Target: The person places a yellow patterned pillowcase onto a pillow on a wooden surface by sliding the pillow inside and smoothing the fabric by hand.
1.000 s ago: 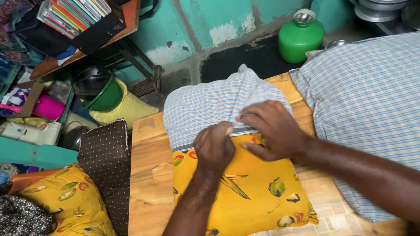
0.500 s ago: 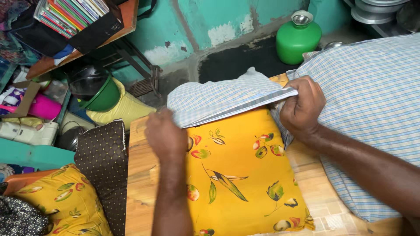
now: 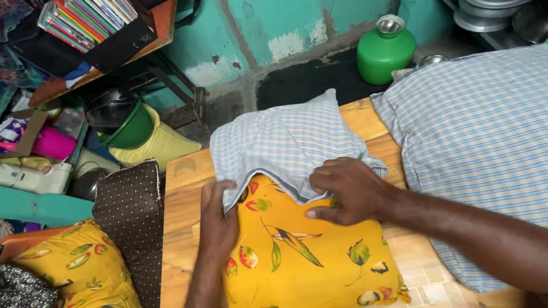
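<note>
A yellow cushion (image 3: 308,256) printed with fruit and leaves lies on a wooden table (image 3: 180,228). Its far half sits inside a pale blue checked cover (image 3: 279,142). My left hand (image 3: 220,219) grips the cover's open edge at the cushion's left side. My right hand (image 3: 348,191) pinches the same edge near the right side, fingers resting on the yellow fabric.
A large blue checked cloth (image 3: 479,142) lies at the right. A green pot (image 3: 385,51) stands by the teal wall. At the left sit a dark dotted cushion (image 3: 131,211), a second yellow cushion (image 3: 80,268), a green bucket (image 3: 134,128) and a shelf of books (image 3: 91,20).
The cover's opening was lifted and spread wide half a second ago; both hands have now drawn its edge back down over the cushion toward me.
</note>
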